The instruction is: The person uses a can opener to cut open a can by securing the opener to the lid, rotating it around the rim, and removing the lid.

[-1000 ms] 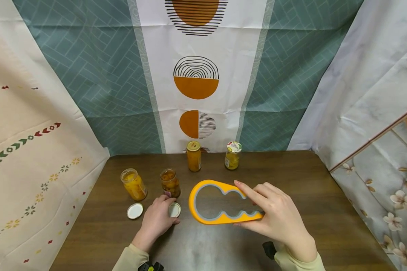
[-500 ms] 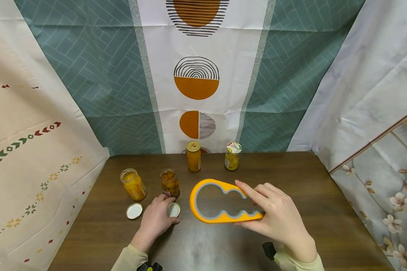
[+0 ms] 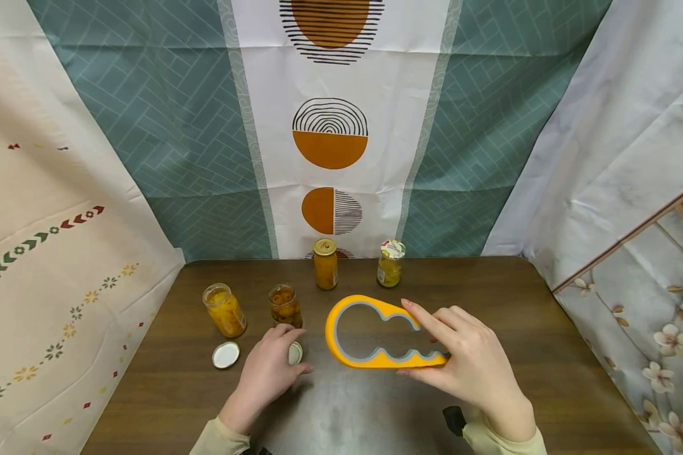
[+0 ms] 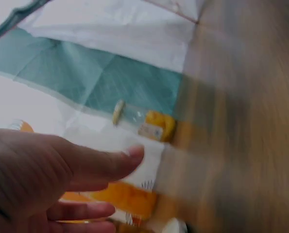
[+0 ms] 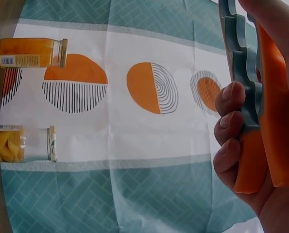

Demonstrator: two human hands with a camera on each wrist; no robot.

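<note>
My right hand point(image 3: 473, 354) grips a yellow-orange jar opener point(image 3: 384, 361) with grey scalloped inner edges, held above the table; its fingers curl round the handles in the right wrist view. My left hand point(image 3: 270, 366) hovers with relaxed fingers and thumb apart, nothing between them. Beneath that hand, a jar lid point(image 3: 296, 354) lies partly hidden on the table. Just beyond its fingertips stands a lidless jar of dark brown fruit point(image 3: 285, 307). To its left is a lidless jar of yellow fruit point(image 3: 226, 311), with a second lid point(image 3: 226, 355), white inside up, in front of it.
At the table's back edge stand two lidded jars: a tall orange one point(image 3: 326, 266) with a gold lid, and one of yellow-green pieces point(image 3: 389, 266) with a patterned lid. Patterned curtains point(image 3: 205, 158) hang behind the brown table point(image 3: 546, 354).
My left hand has lifted a little from the lid and shifted slightly right, leaving the lid on the table. My right hand and the jar opener have moved slightly right and up.
</note>
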